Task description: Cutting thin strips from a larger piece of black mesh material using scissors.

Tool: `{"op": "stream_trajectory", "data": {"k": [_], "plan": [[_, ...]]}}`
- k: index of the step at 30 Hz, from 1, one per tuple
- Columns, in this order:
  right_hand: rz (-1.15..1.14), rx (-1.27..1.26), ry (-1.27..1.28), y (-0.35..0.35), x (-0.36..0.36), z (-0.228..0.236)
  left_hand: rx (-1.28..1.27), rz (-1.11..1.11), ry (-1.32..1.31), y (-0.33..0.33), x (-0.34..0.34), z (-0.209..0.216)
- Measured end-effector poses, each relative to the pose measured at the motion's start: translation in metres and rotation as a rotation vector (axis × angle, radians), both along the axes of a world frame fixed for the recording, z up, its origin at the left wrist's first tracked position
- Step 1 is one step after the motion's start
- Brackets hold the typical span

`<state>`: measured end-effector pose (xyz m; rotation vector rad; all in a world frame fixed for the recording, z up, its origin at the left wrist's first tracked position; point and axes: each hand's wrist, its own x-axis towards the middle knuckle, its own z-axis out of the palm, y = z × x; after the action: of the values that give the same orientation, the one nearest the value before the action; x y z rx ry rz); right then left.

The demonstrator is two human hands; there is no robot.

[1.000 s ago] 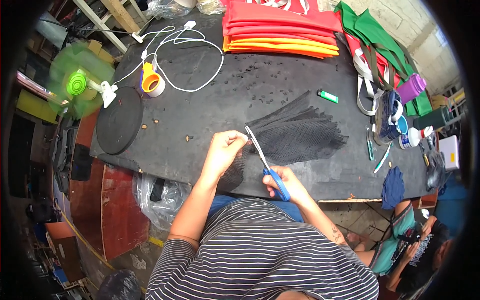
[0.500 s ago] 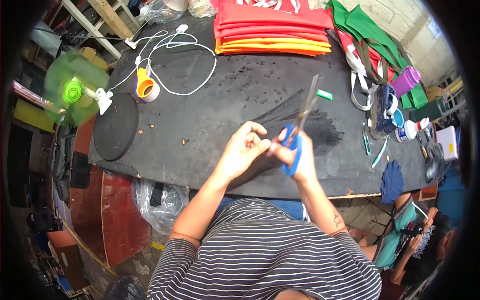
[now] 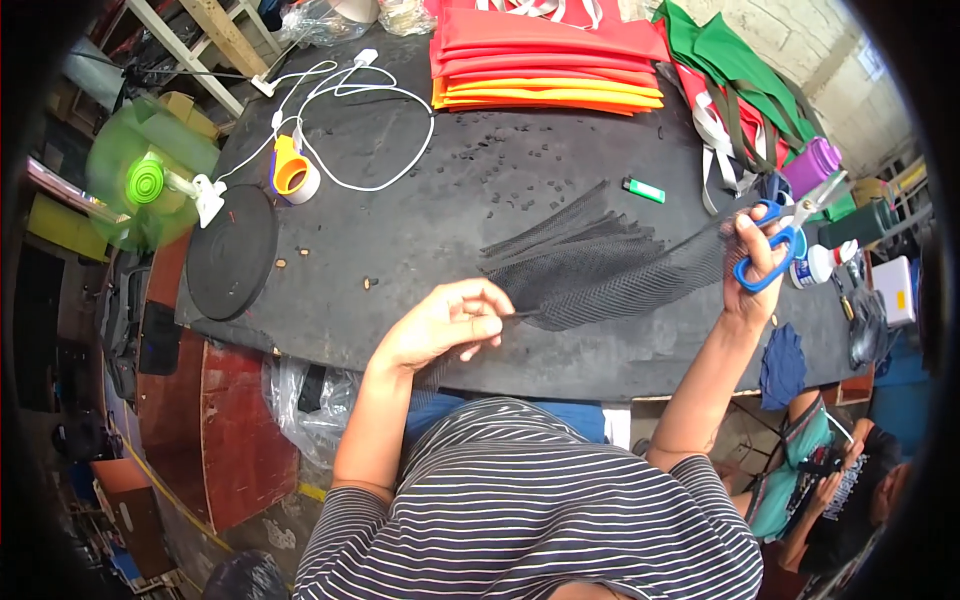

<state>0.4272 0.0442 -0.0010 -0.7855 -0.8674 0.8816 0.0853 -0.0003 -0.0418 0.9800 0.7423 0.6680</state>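
Note:
A strip of black mesh fabric (image 3: 630,285) stretches slantwise between my two hands above the dark table. My left hand (image 3: 440,325) pinches its lower left end between thumb and fingers, and some mesh hangs below that hand over the table edge. Raised at the right, my right hand (image 3: 755,270) grips blue-handled scissors (image 3: 790,238), whose blades point up and away to the right. The strip's other end reaches this hand's fingers. More mesh pieces (image 3: 565,235) lie fanned out behind the strip, near a green lighter (image 3: 645,190).
Folded red and orange fabric (image 3: 550,60) is stacked at the back. On the left are a white cable (image 3: 385,187), a tape roll (image 3: 294,180), a black disc (image 3: 232,255) and a green fan (image 3: 145,182). Bottles (image 3: 812,266) stand right; a seated person (image 3: 850,485) is lower right.
My hands have moved apart, the right one far to the right with the scissors, the left slightly left and down. The mesh strip is now lifted and spread between them.

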Motion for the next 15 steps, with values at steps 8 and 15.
{"op": "stream_trajectory", "data": {"k": [8,15], "plan": [[0.206,-0.525,-0.319,0.004,-0.021,-0.038,0.218,0.327,0.244,0.010,0.006,-0.030],[0.291,-0.538,-0.253,-0.010,-0.055,-0.070,0.385,0.344,0.341,0.014,0.008,-0.042]]}}
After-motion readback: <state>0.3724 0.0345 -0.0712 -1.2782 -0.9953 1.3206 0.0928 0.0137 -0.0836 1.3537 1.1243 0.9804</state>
